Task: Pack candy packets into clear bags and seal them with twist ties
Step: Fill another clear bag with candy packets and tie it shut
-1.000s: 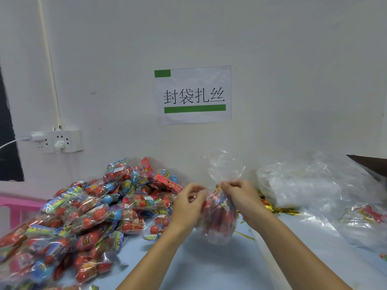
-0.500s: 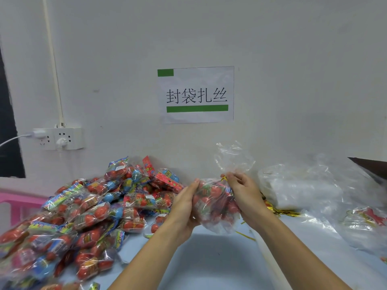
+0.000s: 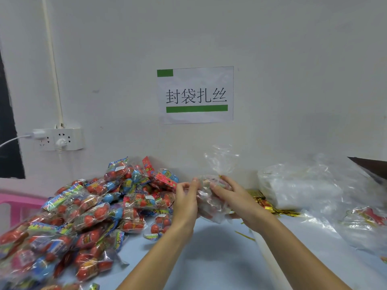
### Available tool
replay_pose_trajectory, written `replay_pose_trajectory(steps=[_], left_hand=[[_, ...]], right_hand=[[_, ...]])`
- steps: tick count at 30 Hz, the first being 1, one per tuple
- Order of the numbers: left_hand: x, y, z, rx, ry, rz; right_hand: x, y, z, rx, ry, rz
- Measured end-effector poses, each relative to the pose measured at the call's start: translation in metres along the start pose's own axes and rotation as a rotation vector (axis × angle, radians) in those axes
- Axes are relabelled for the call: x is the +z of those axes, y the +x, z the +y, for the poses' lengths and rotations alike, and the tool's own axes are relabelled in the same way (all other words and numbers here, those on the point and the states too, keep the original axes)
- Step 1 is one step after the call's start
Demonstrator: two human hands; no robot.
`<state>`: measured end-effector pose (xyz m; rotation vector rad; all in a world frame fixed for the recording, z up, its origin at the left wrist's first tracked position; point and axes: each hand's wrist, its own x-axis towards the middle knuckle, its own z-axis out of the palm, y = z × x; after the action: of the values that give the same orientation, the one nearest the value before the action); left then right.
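1. Single head-worn wide-angle view, facing forward and slightly down at the wall (image 3: 293, 59) behind the table (image 3: 209, 258).
2. Close range: forearms enter from the bottom edge, table fills the lower frame.
3. No second view, so no overlap.

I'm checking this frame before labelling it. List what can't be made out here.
- Head view: contents of the held bag, motion-blurred and covered by the left hand and right hand.
- Twist tie at its neck: only a tiny tip shows.
- Candy pile: cut off by the left and bottom edges.
- Dark object: cut off at right.
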<state>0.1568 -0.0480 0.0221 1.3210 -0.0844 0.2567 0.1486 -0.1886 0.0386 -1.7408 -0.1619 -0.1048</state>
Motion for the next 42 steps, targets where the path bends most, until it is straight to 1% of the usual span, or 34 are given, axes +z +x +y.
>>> replay_pose_trajectory(steps=[3,6,9,12,16,19,22,24,26,28,30,32,34,37,40,41,42], left_hand=[[0.001,-0.002,0.002,0.182,0.161,0.03],[0.0,-0.004,0.002,0.331,0.28,0.045],[-0.001,-0.004,0.0,0.391,0.362,0.067],[-0.002,-0.004,0.0,0.445,0.43,0.094],[-0.004,-0.006,0.005,0.533,0.55,0.036],[-0.002,-0.013,0.01,0.596,0.569,0.007],[-0.002,-0.013,0.008,0.615,0.514,0.019],[-0.001,-0.012,0.002,0.568,0.464,-0.002],[0.0,-0.014,-0.012,0.52,0.514,-0.018],[-0.003,-0.02,-0.034,0.446,0.656,-0.046],[-0.005,-0.026,-0.055,0.345,0.85,-0.137],[-0.006,-0.03,-0.064,0.298,1.015,-0.223],[-0.004,-0.03,-0.062,0.303,1.038,-0.232],[-0.001,-0.033,-0.057,0.313,1.116,-0.287],[0.005,-0.045,-0.045,0.334,1.113,-0.296],[0.007,-0.047,-0.045,0.33,1.107,-0.282],[0.009,-0.049,-0.043,0.325,1.1,-0.252]], right_hand=[[-0.006,0.001,-0.001,-0.004,0.002,0.064],[-0.013,-0.002,-0.006,-0.01,-0.021,0.054],[-0.015,-0.004,-0.009,-0.013,-0.05,0.034],[-0.016,-0.006,-0.012,0.015,-0.072,0.05],[-0.028,-0.008,-0.01,0.064,-0.126,0.038],[-0.045,-0.011,-0.011,0.079,-0.131,0.022],[-0.071,-0.014,-0.012,0.086,-0.103,0.106],[-0.092,-0.017,-0.014,0.133,0.006,0.21],[-0.111,-0.022,-0.017,0.181,0.174,0.298],[-0.126,-0.025,-0.019,0.184,0.339,0.363],[-0.139,-0.029,-0.024,0.15,0.508,0.416],[-0.153,-0.035,-0.03,0.096,0.694,0.457],[-0.167,-0.044,-0.038,0.034,0.859,0.492],[-0.194,-0.057,-0.052,-0.122,1.087,0.597],[-0.218,-0.077,-0.071,-0.46,1.38,0.617],[-0.225,-0.085,-0.076,-0.563,1.436,0.614],[-0.231,-0.092,-0.081,-0.627,1.441,0.625]])
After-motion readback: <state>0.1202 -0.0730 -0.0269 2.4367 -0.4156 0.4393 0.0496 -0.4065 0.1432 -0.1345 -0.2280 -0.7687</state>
